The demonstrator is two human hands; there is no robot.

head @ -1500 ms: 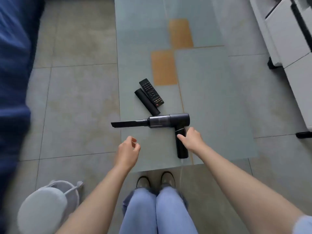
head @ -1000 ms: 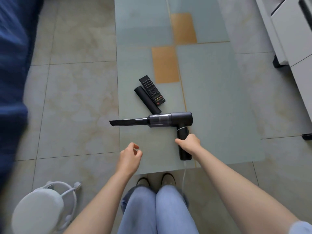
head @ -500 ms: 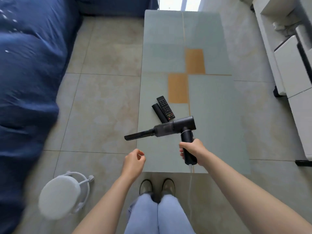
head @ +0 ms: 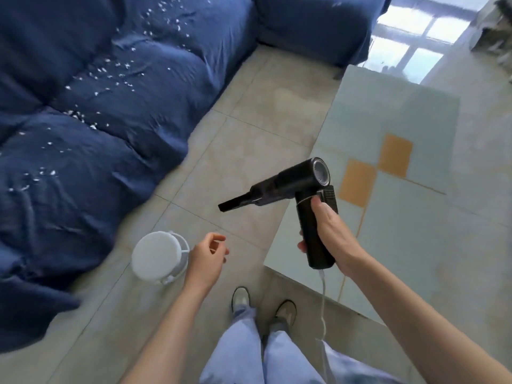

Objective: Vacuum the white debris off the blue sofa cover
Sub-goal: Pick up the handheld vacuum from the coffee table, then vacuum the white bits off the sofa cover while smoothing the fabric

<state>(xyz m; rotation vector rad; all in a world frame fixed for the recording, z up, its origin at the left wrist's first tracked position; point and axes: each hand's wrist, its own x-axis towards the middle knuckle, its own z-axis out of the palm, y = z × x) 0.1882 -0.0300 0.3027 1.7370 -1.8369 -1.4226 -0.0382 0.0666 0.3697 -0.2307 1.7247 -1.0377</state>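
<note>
My right hand [head: 329,231] grips the handle of a black handheld vacuum [head: 291,184], held in the air above the floor beside the table, its narrow nozzle pointing left toward the sofa. A thin white cord hangs from the handle's base. The blue sofa cover [head: 133,112] fills the left and top of the view, with white debris [head: 110,76] scattered over its seat cushions. My left hand [head: 207,259] hangs loosely curled and holds nothing, below the nozzle.
A small white round stool [head: 155,254] stands on the tiled floor between me and the sofa. A glass coffee table [head: 415,245] is on my right, with a remote partly hidden behind the vacuum. My feet are below.
My right hand took the vacuum's handle and lifted it off the glass table. My view has swung left, bringing the sofa and its white debris into sight. The left hand stayed loosely curled.
</note>
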